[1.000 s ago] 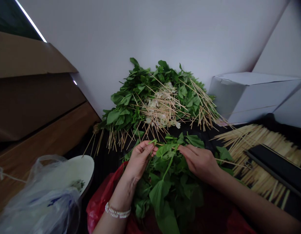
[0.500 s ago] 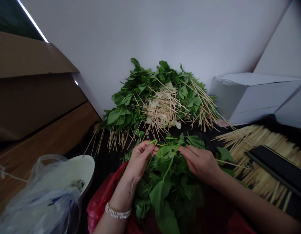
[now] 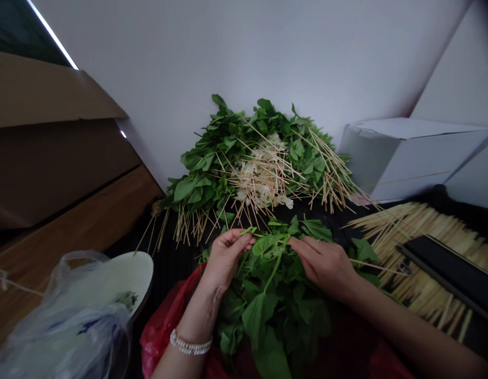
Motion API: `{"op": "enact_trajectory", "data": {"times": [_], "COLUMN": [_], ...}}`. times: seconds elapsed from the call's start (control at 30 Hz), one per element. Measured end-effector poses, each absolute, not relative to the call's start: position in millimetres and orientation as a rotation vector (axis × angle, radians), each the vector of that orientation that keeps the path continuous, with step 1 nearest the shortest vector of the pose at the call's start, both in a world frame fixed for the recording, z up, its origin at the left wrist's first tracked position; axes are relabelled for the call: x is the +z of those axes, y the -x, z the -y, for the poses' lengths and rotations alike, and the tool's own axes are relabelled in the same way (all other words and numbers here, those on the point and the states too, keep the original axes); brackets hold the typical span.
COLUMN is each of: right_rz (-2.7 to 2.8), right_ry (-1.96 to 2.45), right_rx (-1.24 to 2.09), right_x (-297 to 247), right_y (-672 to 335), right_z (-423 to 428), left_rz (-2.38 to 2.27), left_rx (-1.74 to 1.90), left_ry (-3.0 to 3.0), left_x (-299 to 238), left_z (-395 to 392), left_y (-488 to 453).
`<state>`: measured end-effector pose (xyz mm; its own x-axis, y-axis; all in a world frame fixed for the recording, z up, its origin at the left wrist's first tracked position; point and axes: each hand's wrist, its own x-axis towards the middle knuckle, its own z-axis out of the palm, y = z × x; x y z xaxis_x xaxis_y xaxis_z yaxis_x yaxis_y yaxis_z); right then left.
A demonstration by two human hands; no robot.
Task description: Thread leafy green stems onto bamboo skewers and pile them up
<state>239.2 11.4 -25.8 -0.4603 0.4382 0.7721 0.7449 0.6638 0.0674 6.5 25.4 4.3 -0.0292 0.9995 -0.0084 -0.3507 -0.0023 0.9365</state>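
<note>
My left hand (image 3: pixel 228 258) pinches a green leaf stem (image 3: pixel 248 230) between thumb and fingertips. Closed round a thin wooden skewer (image 3: pixel 372 265), my right hand (image 3: pixel 326 263) has its knuckles upward; the skewer's back end sticks out behind it to the right. Between the hands, a folded green leaf (image 3: pixel 267 243) and its stem lie around the skewer's front part. Below them is a heap of loose leafy greens (image 3: pixel 263 321), on and beside a red plastic bag (image 3: pixel 165 337). My fingers partly hide the skewer's tip.
Against the wall lies a pile of skewered greens (image 3: pixel 200 184) with skewered whitish pieces (image 3: pixel 263 163) in its middle. Many bare skewers (image 3: pixel 401 226) and a dark phone-like slab (image 3: pixel 449 268) lie at right, near a white box (image 3: pixel 429 152). A white bowl (image 3: pixel 143 268) and clear plastic bag (image 3: pixel 62 326) are left.
</note>
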Motion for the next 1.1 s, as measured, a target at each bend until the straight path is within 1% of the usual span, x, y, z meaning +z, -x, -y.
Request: {"op": "enact_trajectory", "data": {"times": [0.43, 0.8, 1.0, 1.1], "right_rz": [2.109, 2.131, 2.13, 2.151], "right_ry": [0.902, 0.877, 0.885, 0.862], "right_rx": [-0.521, -0.488, -0.531, -0.53], "right_x": [-29.0, -28.2, -25.8, -24.8], "right_y": [-237.7, -235.3, -237.4, -237.7], "right_z": [-10.8, -10.3, -10.7, -10.5], "left_rz": [-0.981, -0.96, -1.014, -0.994], "left_rx": [1.334, 1.298, 1.315, 1.318], "left_ry": [-0.917, -1.003, -1.156, -1.085], "left_x": [5.0, -5.5, 0.3, 2.5], "left_z": [-23.4, -22.3, -21.3, -21.0], "left_y": [-8.5, -16.1, -10.9, -8.7]}}
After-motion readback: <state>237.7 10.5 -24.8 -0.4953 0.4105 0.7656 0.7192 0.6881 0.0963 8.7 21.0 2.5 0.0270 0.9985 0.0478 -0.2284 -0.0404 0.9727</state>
